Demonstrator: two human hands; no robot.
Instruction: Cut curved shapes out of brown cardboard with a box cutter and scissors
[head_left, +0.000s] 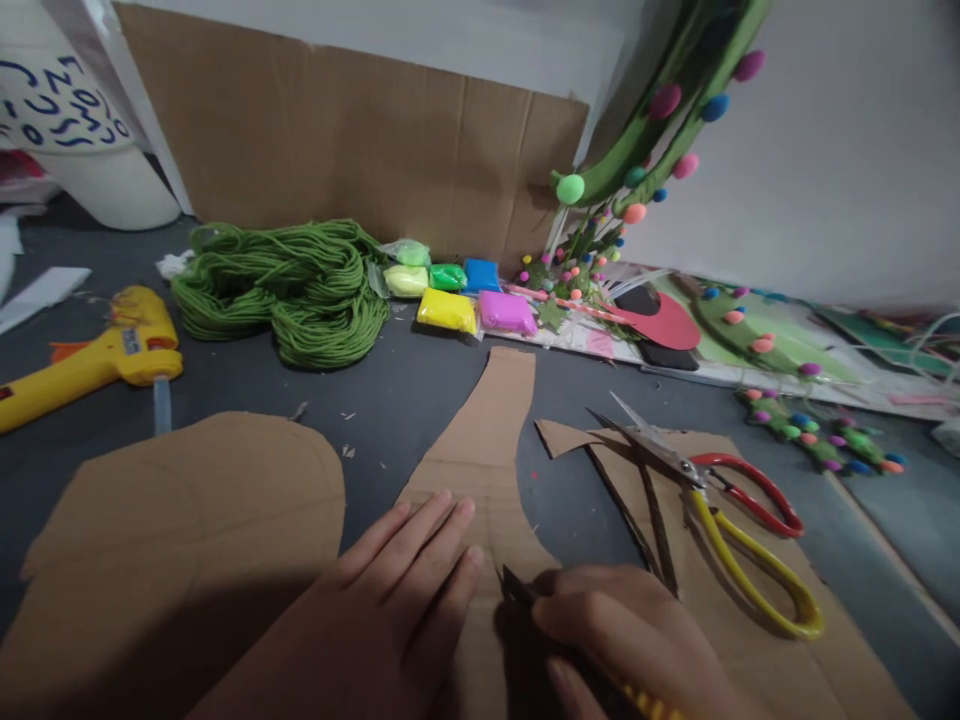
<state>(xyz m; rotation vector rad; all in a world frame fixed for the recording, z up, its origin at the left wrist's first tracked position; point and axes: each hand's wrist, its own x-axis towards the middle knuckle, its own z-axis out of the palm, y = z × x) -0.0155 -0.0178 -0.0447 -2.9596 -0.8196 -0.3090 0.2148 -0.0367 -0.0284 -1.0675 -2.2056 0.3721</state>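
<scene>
A curved cardboard cutout (495,420) with a narrow top lies in front of me on the dark tabletop. My left hand (409,580) rests flat on it, fingers stretched out. In my right hand (622,630) is a craft knife (521,587) with a yellow-marked handle, gripped low. Its blade tip is at the cardboard surface, just right of my left fingertips; I cannot tell how deep it goes. To the right, scissors (686,468) with one red and one yellow handle lie open on cardboard scraps (712,560). A larger rounded cardboard piece (202,500) lies at left.
A yellow glue gun (97,355) lies at far left, beside a bundle of green cord (285,290). Several coloured clay packets (448,311) sit at the back before an upright cardboard sheet (352,140). Pompom-covered green pieces (817,430) lie at right.
</scene>
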